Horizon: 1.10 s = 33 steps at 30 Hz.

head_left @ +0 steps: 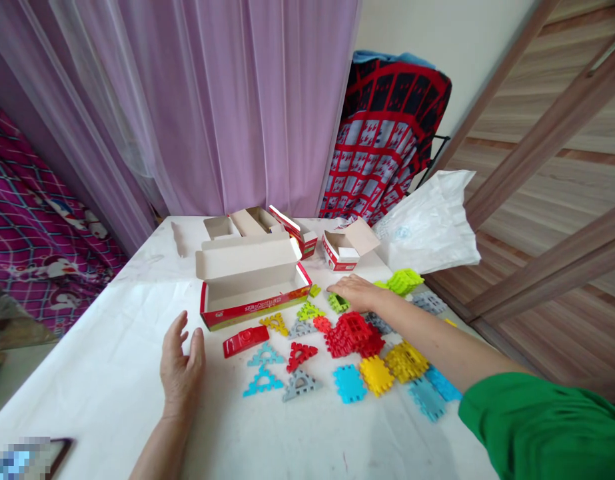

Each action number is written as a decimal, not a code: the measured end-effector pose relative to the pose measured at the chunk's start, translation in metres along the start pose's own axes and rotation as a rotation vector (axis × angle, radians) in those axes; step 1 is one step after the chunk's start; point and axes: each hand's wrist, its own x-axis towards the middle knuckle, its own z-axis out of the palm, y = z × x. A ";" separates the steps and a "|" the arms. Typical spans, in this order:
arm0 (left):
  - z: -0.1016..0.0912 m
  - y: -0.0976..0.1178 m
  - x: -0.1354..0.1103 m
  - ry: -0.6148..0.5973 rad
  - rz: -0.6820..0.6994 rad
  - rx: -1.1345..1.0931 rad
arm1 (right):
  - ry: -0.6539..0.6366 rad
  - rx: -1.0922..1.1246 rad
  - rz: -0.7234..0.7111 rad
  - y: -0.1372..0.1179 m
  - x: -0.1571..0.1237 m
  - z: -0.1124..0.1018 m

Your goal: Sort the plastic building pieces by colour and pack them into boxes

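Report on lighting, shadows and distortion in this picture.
Head view: soft light with only faint shadows on the white tablecloth; head view again: the wooden panels lean steeply, likely wide-angle stretch; also head view: coarse pixels cover much of the dark-edged device.

The open carton [237,312] is red with pale lettering outside, off-white inside. In front of it lie sky-blue triangle tiles [262,390] and a red plastic piece [237,343]; to its right, a lime-green block [338,305] and red square tiles [341,341]; at its front right, a yellow square tile [376,375]; behind it, a lilac curtain [247,100].
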 end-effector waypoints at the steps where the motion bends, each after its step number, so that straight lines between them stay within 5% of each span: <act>1: 0.000 0.000 0.000 -0.004 -0.004 -0.009 | -0.003 -0.005 -0.001 0.000 0.001 0.000; 11: 0.001 -0.004 0.002 -0.015 -0.061 -0.075 | 0.009 -0.016 0.041 0.002 0.002 -0.001; 18: 0.005 -0.011 0.005 -0.039 0.006 -0.118 | 0.170 0.060 0.087 0.008 -0.008 -0.041; 26: 0.009 -0.019 0.006 -0.031 0.005 -0.183 | 0.274 0.214 -0.033 -0.039 0.018 -0.091; 33: 0.010 -0.023 0.007 -0.018 0.004 -0.209 | 0.266 0.181 -0.103 -0.067 0.044 -0.112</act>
